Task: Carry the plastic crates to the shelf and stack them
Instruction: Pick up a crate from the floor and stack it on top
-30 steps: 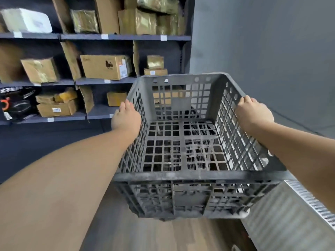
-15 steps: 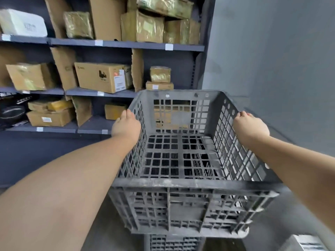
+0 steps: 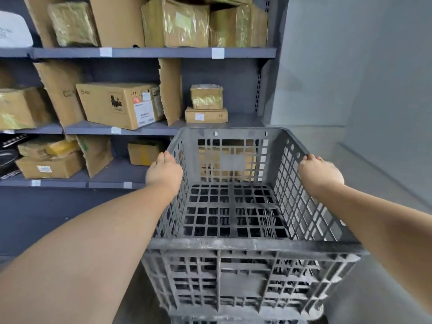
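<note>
I hold an empty grey plastic crate with lattice walls in front of me, close to the shelf. My left hand grips the crate's left rim and my right hand grips its right rim. The fingers of both hands curl over the outer sides and are mostly hidden. Just under the held crate, at the bottom edge of the view, shows the top of another grey crate. Whether the two crates touch I cannot tell.
The dark metal shelf on the left holds several cardboard boxes and wrapped parcels on three levels. A grey wall stands to the right, with grey floor below it.
The shelf has come closer and the crate has dropped lower in view. A second crate has appeared beneath it. Both hands keep their grip on the rims.
</note>
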